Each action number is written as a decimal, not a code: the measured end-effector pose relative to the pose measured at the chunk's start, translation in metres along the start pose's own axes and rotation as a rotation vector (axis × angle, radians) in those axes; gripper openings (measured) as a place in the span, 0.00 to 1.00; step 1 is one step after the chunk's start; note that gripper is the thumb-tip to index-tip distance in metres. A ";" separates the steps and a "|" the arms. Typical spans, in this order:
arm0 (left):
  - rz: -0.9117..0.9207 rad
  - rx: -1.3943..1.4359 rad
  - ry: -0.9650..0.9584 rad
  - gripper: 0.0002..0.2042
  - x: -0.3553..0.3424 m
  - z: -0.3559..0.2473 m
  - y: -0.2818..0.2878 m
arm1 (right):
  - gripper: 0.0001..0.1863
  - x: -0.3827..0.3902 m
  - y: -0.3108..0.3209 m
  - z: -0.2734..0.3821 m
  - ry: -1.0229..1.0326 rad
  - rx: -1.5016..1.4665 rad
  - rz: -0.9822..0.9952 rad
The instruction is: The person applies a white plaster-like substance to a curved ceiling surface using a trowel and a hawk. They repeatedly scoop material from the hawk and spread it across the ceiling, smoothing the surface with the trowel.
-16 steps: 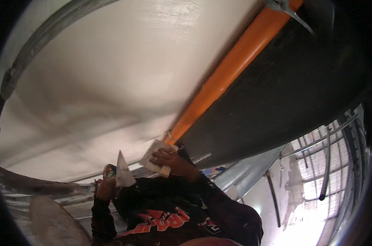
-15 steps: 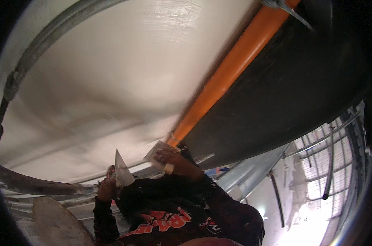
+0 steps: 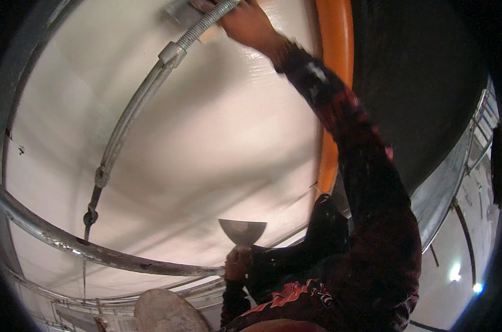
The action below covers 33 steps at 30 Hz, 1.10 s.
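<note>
Smoothing white ceiling (image 3: 218,127): right hand (image 3: 245,22) gripping what looks like a sanding block (image 3: 187,10); left hand (image 3: 237,264) clutching putty knife (image 3: 242,231); next, probably steady even strokes.

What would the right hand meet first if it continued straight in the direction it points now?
Probably the grey flexible pipe: the right hand reaches up-left and its fingers already seem to be at it, against the white surface. Depth is unclear.

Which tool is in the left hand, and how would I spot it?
Start at the broad white surface filling the view, then drop to its lower middle, just above the curved grey pipe. There the left hand grips a putty knife; its flat, fan-shaped metal blade points upward, unlike the round pipes nearby.
</note>
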<state>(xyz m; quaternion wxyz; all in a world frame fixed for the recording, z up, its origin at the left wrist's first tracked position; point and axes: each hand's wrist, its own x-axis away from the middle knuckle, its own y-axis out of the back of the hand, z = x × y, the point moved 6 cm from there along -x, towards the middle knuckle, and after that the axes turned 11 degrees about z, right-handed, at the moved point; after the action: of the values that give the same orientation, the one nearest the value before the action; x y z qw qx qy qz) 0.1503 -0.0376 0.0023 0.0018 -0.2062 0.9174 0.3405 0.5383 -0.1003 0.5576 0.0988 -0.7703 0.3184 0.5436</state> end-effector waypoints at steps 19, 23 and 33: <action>-0.140 0.519 0.406 0.15 0.054 -0.055 0.061 | 0.36 0.318 -0.089 0.172 -0.371 -0.197 0.643; 0.037 0.643 0.411 0.15 0.038 -0.056 0.056 | 0.37 0.389 -0.065 0.225 -0.401 -0.444 0.868; 0.568 -0.255 0.066 0.08 0.012 -0.082 0.039 | 0.38 0.361 0.149 0.283 0.123 -1.870 0.787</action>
<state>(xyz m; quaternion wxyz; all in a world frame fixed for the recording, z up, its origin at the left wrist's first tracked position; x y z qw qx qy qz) 0.1359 -0.0667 0.0876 -0.1489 0.0491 0.8878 0.4328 0.3042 -0.2132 0.1514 -0.7458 -0.4062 0.0012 0.5281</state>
